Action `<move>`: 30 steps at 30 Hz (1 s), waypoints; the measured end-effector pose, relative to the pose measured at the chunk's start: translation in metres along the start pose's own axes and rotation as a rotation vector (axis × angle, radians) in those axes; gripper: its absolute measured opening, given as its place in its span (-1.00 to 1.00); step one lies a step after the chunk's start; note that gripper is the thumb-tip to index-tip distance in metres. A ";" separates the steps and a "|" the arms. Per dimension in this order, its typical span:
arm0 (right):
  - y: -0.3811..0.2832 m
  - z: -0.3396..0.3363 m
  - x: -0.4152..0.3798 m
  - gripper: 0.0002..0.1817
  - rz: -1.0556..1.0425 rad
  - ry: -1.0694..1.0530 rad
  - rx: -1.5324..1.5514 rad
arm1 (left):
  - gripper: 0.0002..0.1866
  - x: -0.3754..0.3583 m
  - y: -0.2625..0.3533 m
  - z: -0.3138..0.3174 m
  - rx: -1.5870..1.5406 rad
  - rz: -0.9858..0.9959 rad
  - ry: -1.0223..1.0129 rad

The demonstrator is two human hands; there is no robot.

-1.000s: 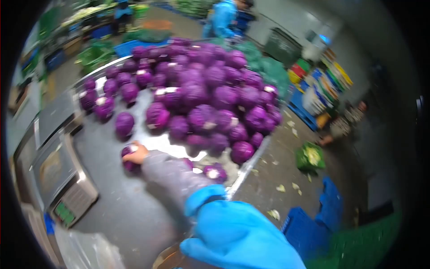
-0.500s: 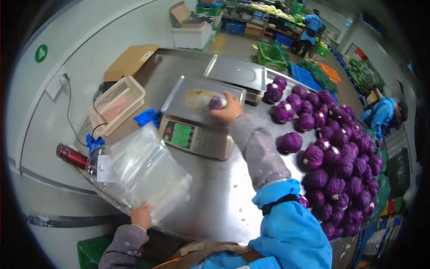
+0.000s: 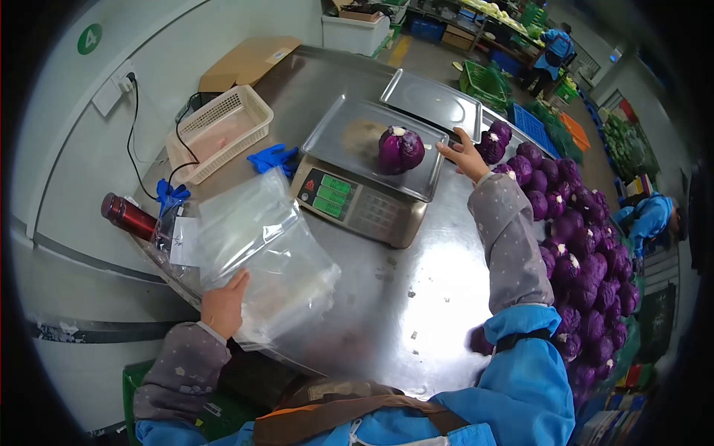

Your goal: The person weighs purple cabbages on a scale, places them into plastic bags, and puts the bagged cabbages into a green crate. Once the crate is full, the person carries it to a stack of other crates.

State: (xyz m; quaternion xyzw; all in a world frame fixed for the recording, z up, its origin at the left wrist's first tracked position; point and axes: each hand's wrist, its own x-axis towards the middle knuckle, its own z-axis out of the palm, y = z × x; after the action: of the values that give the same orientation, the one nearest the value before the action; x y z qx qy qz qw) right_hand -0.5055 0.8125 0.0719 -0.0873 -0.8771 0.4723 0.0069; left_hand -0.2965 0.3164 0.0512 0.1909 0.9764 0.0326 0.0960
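Note:
One purple cabbage (image 3: pixel 401 150) sits on the metal pan of the digital scale (image 3: pixel 359 204), whose green displays are lit. Just right of the pan, my right hand (image 3: pixel 465 154) is empty with its fingers apart. Flat plastic bags (image 3: pixel 275 260) lie at the left of the steel table, and my left hand (image 3: pixel 225 303) rests on their left edge, its fingers close together. Whether it grips a bag is hard to see. Many more purple cabbages (image 3: pixel 587 275) are heaped on the right.
A cream basket (image 3: pixel 260 123), blue gloves (image 3: pixel 272 157), a red flask (image 3: pixel 128 215) and cardboard (image 3: pixel 249 61) lie at the left and back. A second scale pan (image 3: pixel 433 104) stands behind. Two people in blue (image 3: pixel 556 52) are farther off.
My right hand has let go of the cabbage on the scale and moved right, off the pan. My left hand has moved up along the bags. The view has shifted.

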 end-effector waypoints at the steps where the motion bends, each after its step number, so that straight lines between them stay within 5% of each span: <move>1: -0.001 0.005 0.006 0.14 0.000 0.002 0.022 | -0.36 0.002 0.001 -0.014 0.001 -0.006 -0.003; 14: -0.026 0.080 0.062 -0.06 -0.011 -0.013 -0.144 | -0.36 0.013 0.061 0.001 0.053 0.125 0.000; 17: 0.007 0.086 0.027 -0.20 -0.045 -0.310 0.724 | -0.39 0.015 0.079 0.069 0.021 0.166 -0.142; 18: -0.019 0.051 -0.005 -0.31 0.052 -0.425 0.773 | -0.36 0.018 0.079 0.103 -0.047 0.196 -0.141; 19: 0.031 0.105 -0.067 -0.41 -0.133 -0.451 1.167 | -0.33 0.025 0.083 0.120 -0.115 0.226 -0.143; 20: -0.009 0.107 -0.141 -0.43 -0.080 -0.675 1.652 | -0.33 0.032 0.095 0.114 -0.122 0.304 -0.140; 21: 0.041 0.149 -0.179 -0.45 -0.083 -0.594 1.675 | -0.31 0.030 0.105 0.095 -0.194 0.241 -0.132; 23: 0.016 0.147 -0.277 -0.46 0.223 -0.777 1.999 | -0.24 0.020 0.127 0.054 -0.331 0.193 -0.041; 24: 0.052 0.177 -0.307 -0.39 0.365 -0.707 2.023 | -0.20 0.012 0.138 0.036 -0.408 0.194 0.041; 25: 0.030 0.161 -0.324 -0.17 0.296 -0.704 1.900 | -0.20 0.006 0.151 0.023 -0.410 0.263 0.026; 27: 0.024 0.146 -0.350 -0.23 0.408 -0.465 1.667 | -0.51 -0.009 0.177 0.002 -0.390 0.513 0.308; 28: 0.023 0.141 -0.356 -0.25 0.508 -0.338 1.530 | -0.51 -0.015 0.187 -0.007 -0.400 0.550 0.303; 30: 0.012 0.117 -0.369 -0.25 0.583 -0.312 1.315 | -0.27 -0.027 0.204 -0.022 -0.613 0.635 -0.117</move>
State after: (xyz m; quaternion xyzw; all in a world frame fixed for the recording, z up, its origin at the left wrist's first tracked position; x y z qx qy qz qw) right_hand -0.1510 0.6633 0.0238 -0.2265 -0.3448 0.8903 -0.1927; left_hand -0.2019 0.4944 0.0975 0.4453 0.8076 0.3376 0.1885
